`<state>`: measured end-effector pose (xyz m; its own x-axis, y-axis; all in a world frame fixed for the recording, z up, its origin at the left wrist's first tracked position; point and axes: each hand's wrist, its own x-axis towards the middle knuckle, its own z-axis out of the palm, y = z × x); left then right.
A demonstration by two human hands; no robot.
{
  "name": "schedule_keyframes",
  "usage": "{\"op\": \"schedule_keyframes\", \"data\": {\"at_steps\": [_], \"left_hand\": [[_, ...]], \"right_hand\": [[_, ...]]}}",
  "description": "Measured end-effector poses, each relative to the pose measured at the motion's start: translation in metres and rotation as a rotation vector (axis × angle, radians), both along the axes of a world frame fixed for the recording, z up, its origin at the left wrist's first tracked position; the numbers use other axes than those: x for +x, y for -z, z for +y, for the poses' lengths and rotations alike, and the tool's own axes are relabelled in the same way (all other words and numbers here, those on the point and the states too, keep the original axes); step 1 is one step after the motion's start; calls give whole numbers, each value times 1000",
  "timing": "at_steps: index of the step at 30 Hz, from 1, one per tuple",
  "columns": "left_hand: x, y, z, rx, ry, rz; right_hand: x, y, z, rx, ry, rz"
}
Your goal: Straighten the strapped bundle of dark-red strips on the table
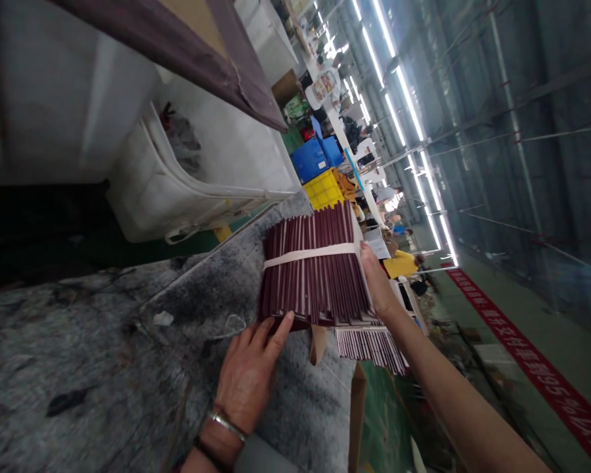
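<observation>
A thick bundle of dark maroon folded sheets point(315, 282) stands on edge on the grey felt-covered table point(103, 368), tied round by a pale band point(310, 255). My left hand point(249, 374) presses its fingers against the bundle's near lower edge; a metal bracelet sits on that wrist. My right hand point(377, 282) lies flat against the bundle's right side, thumb along the top edge. A second, striped stack point(372, 345) lies beneath, jutting over the table's edge.
A large white plastic tub point(177, 190) stands beyond the table on the left. Blue crates point(315, 157) and a yellow crate point(325, 189) sit farther off. Other people work along a distant bench. A red banner point(532, 368) runs along the green floor.
</observation>
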<state>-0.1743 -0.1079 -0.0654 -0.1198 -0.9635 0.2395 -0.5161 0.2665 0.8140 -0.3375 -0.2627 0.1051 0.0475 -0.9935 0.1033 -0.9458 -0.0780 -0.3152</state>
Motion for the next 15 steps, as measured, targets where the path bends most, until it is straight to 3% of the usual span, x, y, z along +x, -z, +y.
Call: {"op": "schedule_keyframes", "data": {"at_steps": [6,15], "left_hand": [[10,-6,-4,-5,19,-114],[20,-15,-11,-98,28,-203]], "right_hand": [[2,3,3,-10,53,0],[7,2,5,-24,23,42]]}}
